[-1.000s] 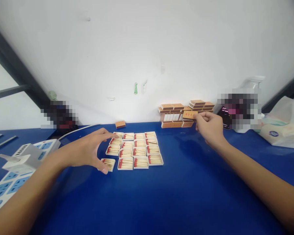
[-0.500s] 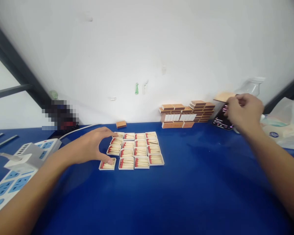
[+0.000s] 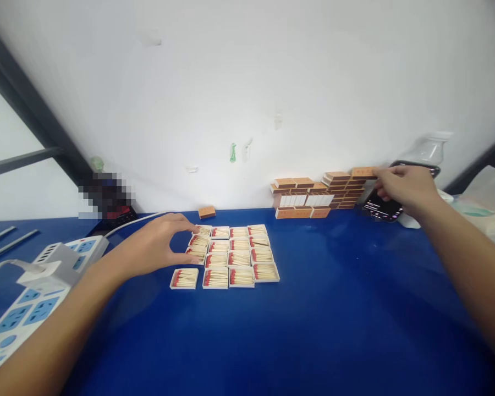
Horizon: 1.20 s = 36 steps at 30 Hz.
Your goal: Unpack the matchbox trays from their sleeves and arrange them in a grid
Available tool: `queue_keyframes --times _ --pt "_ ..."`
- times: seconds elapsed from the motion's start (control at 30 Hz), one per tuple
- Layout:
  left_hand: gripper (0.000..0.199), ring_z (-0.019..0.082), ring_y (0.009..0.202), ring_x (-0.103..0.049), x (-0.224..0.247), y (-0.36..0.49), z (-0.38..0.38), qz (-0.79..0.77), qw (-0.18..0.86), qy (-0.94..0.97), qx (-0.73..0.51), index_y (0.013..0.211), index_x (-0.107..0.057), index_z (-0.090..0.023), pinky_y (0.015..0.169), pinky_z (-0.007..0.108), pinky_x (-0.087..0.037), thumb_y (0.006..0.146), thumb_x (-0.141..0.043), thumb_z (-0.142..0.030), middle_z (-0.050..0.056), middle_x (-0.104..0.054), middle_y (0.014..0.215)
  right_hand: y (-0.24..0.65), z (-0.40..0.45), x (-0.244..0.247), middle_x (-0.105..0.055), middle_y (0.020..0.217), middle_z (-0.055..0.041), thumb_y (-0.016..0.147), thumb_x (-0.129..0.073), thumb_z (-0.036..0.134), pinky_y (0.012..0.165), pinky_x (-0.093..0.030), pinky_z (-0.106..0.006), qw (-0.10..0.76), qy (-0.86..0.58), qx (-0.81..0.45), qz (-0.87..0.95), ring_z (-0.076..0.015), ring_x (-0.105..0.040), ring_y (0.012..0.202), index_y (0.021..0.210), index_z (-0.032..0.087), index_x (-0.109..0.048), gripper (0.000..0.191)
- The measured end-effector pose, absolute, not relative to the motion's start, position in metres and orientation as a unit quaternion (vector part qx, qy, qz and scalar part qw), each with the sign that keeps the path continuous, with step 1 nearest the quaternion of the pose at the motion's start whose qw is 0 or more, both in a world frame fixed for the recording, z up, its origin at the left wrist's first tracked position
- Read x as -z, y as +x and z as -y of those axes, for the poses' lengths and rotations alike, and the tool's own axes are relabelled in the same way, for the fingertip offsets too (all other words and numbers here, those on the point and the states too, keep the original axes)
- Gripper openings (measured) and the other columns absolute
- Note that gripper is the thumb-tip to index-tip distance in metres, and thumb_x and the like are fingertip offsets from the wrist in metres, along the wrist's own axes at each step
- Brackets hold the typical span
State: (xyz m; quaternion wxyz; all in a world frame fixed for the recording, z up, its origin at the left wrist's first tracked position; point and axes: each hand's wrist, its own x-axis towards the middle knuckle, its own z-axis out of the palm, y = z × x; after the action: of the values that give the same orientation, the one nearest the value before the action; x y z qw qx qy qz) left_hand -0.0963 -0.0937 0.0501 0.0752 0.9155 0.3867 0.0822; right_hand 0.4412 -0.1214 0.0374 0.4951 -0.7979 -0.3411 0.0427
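White trays of red-tipped matches (image 3: 239, 259) lie in rows on the blue table (image 3: 297, 330). One tray (image 3: 183, 279) sits a little apart at the front left. My left hand (image 3: 157, 245) has thumb and fingers spread around the left column of trays, fingertips at its upper and lower trays. At the right, my right hand (image 3: 410, 187) pinches the end of an orange-brown matchbox (image 3: 363, 172), which is at the top of the right end of the stack of matchboxes (image 3: 342, 190) by the wall.
A lone matchbox (image 3: 207, 212) stands near the wall. Behind my right hand are a phone (image 3: 381, 206) and a clear bottle (image 3: 431, 148). A plastic bag (image 3: 487, 198) is far right. A power strip (image 3: 37, 308) with a plugged-in charger is on the left.
My right hand has moved left and brought the matchbox onto the stack's right end. My left thumb has moved up from the front-left tray to the left column.
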Motion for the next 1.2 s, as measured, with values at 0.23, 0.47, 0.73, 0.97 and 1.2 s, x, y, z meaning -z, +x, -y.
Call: queue_keyframes --times 0.23,0.47,0.73,0.97,1.2 --pt "0.037 0.026 0.106 -0.070 -0.043 -0.092 0.088 -0.378 0.051 0.917 -0.118 0.116 -0.076 -0.026 0.097 0.042 -0.054 0.099 -0.061 -0.055 0.007 -0.076 0.120 0.433 0.120 -0.028 -0.074 0.085 -0.0118 0.098 -0.063 0.021 0.060 -0.050 -0.029 0.477 -0.793 -0.037 0.379 -0.0129 -0.059 0.057 0.100 0.010 -0.073 0.014" --pt "0.070 0.030 0.110 -0.069 -0.059 -0.100 0.102 -0.396 0.129 0.908 -0.044 0.130 -0.072 -0.031 0.090 0.041 -0.058 0.071 -0.084 -0.067 0.007 -0.070 0.127 0.418 0.120 -0.026 -0.075 0.087 -0.0169 0.091 -0.067 0.023 0.090 -0.049 -0.041 0.391 -0.833 0.076 0.385 -0.0302 -0.069 0.089 0.118 0.006 -0.079 0.034" --pt "0.121 0.048 0.162 -0.015 -0.051 -0.100 0.120 -0.400 0.151 0.902 0.059 0.158 -0.047 -0.044 0.120 0.063 -0.040 0.049 -0.099 -0.044 0.005 -0.018 0.178 0.301 0.172 -0.009 -0.071 0.075 -0.0036 0.094 -0.064 0.024 0.067 -0.048 -0.030 0.433 -0.620 0.161 0.634 -0.0180 -0.065 0.064 0.099 0.019 -0.074 0.012" --pt "0.111 0.045 0.160 -0.023 -0.042 -0.098 0.114 -0.409 0.126 0.904 0.028 0.158 -0.046 -0.044 0.123 0.063 -0.035 0.059 -0.096 -0.039 0.004 -0.026 0.175 0.236 0.200 0.018 -0.066 0.074 -0.0017 0.107 -0.049 0.021 0.056 -0.034 -0.029 0.259 -0.386 0.091 0.881 -0.0129 -0.056 0.060 0.089 0.018 -0.068 0.027" --pt "0.109 0.046 0.151 -0.036 -0.046 -0.095 0.115 -0.424 0.109 0.899 0.031 0.158 -0.048 -0.037 0.117 0.057 -0.040 0.059 -0.093 -0.051 0.010 -0.039 0.166 0.248 0.192 0.018 -0.064 0.074 -0.0015 0.110 -0.045 0.023 0.057 -0.034 -0.031 0.242 -0.398 0.120 0.877 -0.0131 -0.056 0.061 0.092 0.018 -0.069 0.030"
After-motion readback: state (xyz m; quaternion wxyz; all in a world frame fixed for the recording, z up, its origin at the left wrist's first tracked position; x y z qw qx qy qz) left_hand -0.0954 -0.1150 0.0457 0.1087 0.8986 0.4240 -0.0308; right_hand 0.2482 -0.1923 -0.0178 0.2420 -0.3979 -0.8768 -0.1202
